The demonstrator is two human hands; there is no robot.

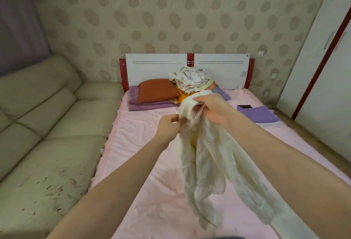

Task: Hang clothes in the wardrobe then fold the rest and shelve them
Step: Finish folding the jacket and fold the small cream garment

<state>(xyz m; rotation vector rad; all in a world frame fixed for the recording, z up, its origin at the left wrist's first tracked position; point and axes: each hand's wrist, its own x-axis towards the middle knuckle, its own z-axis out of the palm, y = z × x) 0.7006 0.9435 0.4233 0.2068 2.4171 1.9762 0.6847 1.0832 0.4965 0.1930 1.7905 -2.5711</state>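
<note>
Both hands grip cream garment (207, 155): right hand (212, 108) bunches top, left hand (168, 127) pinches edge at 9 o'clock. It hangs over pink bed (144, 162). Find shoulders, shake flat. Clothes pile (191, 80) at 12; wardrobe (326, 67) at 2.

Two forearms are seen, both bare from wrist to frame edge; no sleeves, cuffs or gloves are worn. L hand (168, 127) & R hand (213, 108) are bare too; no rings, watch or bands can be made out. A dark strip of clothing, prob. blue-grey, is glimpsed at bottom edge; its type can't be told.
</note>
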